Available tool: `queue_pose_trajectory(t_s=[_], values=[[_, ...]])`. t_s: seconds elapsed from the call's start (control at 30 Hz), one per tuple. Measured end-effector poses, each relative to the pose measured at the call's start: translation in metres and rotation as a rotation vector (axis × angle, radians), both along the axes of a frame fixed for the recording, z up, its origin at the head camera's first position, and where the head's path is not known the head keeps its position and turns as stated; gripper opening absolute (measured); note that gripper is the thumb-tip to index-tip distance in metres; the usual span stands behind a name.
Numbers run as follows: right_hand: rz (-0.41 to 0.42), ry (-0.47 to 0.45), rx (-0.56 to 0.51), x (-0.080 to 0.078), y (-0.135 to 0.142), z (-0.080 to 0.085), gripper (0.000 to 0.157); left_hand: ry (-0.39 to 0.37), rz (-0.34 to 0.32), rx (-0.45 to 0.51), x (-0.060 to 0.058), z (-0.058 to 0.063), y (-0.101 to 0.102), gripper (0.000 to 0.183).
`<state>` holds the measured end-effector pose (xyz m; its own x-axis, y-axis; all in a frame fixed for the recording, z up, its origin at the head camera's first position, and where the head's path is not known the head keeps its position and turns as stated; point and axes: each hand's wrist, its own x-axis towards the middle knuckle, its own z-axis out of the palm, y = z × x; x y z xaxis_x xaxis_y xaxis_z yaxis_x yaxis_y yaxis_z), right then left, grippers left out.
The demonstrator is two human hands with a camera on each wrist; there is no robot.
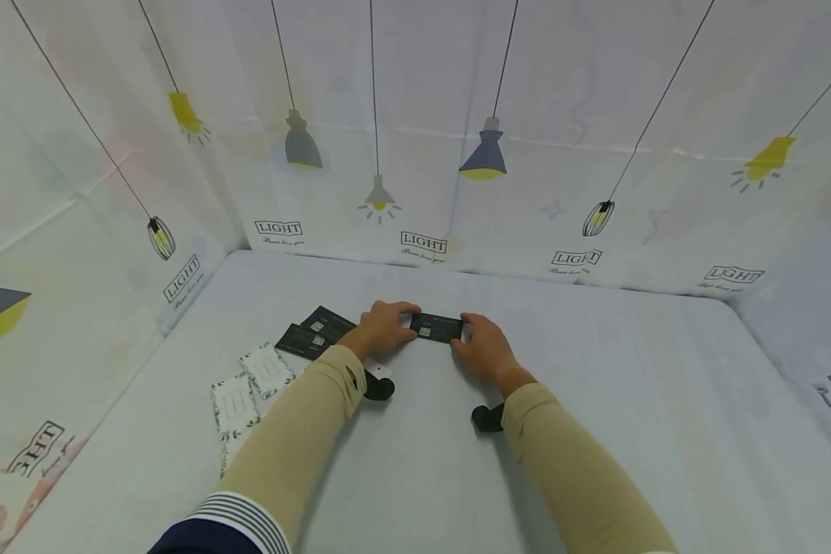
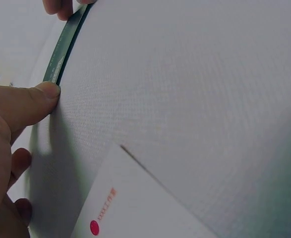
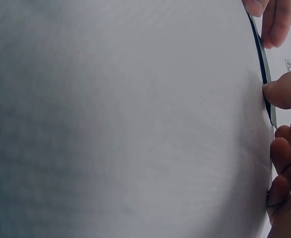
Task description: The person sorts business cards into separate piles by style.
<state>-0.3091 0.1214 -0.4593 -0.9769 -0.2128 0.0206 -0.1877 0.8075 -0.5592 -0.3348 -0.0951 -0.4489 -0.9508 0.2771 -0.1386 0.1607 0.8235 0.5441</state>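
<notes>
Gripping hands: left hand (image 1: 382,327) pinches one end of the card (image 1: 439,326), right hand (image 1: 488,348) the other, perhaps to keep it straight and its printed face uncovered
Card: between the hands; cannot tell whether it touches the cloth (image 1: 616,400)
Dark cards (image 1: 301,342): overlapping just left of the left hand, partly hidden by it, probably grouped by kind
Pale cards (image 1: 235,404): nearer the body, leafy borders; left sleeve (image 1: 312,412) hides part of them

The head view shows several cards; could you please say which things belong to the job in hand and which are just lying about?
Likely in the job:
- black QR-code card
- left hand
- right hand

Seemingly lying about:
- other black cards
- white leaf-bordered cards
</notes>
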Motion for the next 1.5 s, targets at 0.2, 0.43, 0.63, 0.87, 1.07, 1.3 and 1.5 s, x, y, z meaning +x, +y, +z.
queue_pose_trajectory(t_s=[0.2, 0.43, 0.63, 0.87, 1.07, 1.3, 1.5], values=[[0.006, -0.001, 0.000, -0.001, -0.001, -0.003, 0.058, 0.004, 0.004, -0.009, 0.001, -0.003, -0.002, 0.049], [0.004, 0.010, -0.019, 0.002, -0.003, -0.001, 0.060, -0.016, 0.027, 0.032, 0.002, 0.003, -0.012, 0.052], [0.008, 0.021, -0.083, 0.007, -0.007, 0.001, 0.061, -0.015, 0.008, 0.097, 0.005, 0.012, -0.033, 0.056], [0.038, 0.023, -0.158, 0.014, -0.026, 0.009, 0.064, 0.012, -0.040, 0.146, 0.016, 0.018, -0.070, 0.060], [0.081, 0.014, -0.172, 0.026, -0.050, 0.019, 0.065, 0.034, -0.011, 0.120, 0.028, 0.020, -0.102, 0.058], [0.138, 0.013, -0.155, 0.034, -0.075, 0.018, 0.065, 0.039, 0.050, 0.118, 0.033, 0.015, -0.134, 0.058], [0.144, -0.015, -0.108, 0.036, -0.089, 0.016, 0.065, -0.015, 0.139, 0.116, 0.031, 0.008, -0.152, 0.061]])
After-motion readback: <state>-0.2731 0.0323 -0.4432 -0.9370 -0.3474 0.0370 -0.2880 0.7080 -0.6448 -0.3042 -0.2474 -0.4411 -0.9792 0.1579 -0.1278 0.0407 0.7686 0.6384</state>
